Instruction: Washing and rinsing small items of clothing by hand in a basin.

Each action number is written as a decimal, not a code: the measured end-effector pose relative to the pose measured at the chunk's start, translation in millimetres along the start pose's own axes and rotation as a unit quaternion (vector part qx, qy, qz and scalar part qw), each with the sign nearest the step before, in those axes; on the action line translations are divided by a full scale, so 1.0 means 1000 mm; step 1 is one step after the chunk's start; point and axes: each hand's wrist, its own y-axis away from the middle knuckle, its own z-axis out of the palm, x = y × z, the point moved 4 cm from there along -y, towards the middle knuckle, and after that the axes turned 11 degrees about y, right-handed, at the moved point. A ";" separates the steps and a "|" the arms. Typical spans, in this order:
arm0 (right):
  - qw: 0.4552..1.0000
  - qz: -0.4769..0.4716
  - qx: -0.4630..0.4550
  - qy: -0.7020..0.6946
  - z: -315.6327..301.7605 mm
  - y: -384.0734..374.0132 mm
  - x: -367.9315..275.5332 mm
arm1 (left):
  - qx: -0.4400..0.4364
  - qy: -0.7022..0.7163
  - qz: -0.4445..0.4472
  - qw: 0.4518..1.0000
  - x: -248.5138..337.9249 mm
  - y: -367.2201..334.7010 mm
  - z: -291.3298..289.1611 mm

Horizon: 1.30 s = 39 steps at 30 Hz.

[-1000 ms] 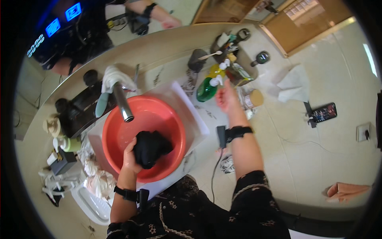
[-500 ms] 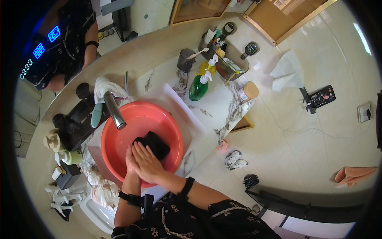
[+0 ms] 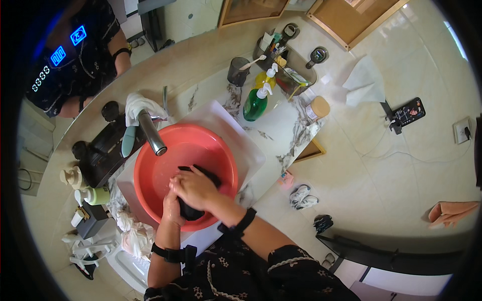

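A bunched black cloth (image 3: pixel 191 212) lies in a round coral-red basin (image 3: pixel 143 173) that holds some water. My right hand (image 3: pixel 195 189) is over the cloth, its fingers bent around a fold beside my left hand. My left hand (image 3: pixel 173 208) is closed against the same cloth at the basin's near side; the right hand covers most of its fingers. Both hands look wet and press together. A chrome faucet (image 3: pixel 152 133) with a white cloth (image 3: pixel 142 108) draped on it reaches over the basin's far left rim.
The basin stands in a white sink (image 3: pixel 250 150) on a marbled counter. Green (image 3: pixel 255 106) and yellow (image 3: pixel 265 80) pump bottles, a dark cup (image 3: pixel 237 72) with a toothbrush and a jar (image 3: pixel 317 109) stand far right. A black tray (image 3: pixel 103 153) and a light green pump bottle (image 3: pixel 98 195) are left.
The hands have gone from lying flat together to bent and clasped, with the right hand now farther over the cloth. The cloth has spread nearer to me. The whole view has shifted slightly.
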 end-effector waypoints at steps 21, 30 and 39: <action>0.717 0.046 -0.017 -0.696 0.038 0.021 0.031 | 0.023 0.001 0.043 0.999 0.030 -0.005 -0.033; 0.955 0.096 0.225 -0.166 0.036 0.001 0.008 | 0.043 0.085 0.011 0.995 -0.009 -0.015 -0.022; 0.939 0.092 0.225 -0.244 0.023 0.028 -0.002 | 0.046 0.142 -0.038 0.988 -0.024 -0.031 -0.059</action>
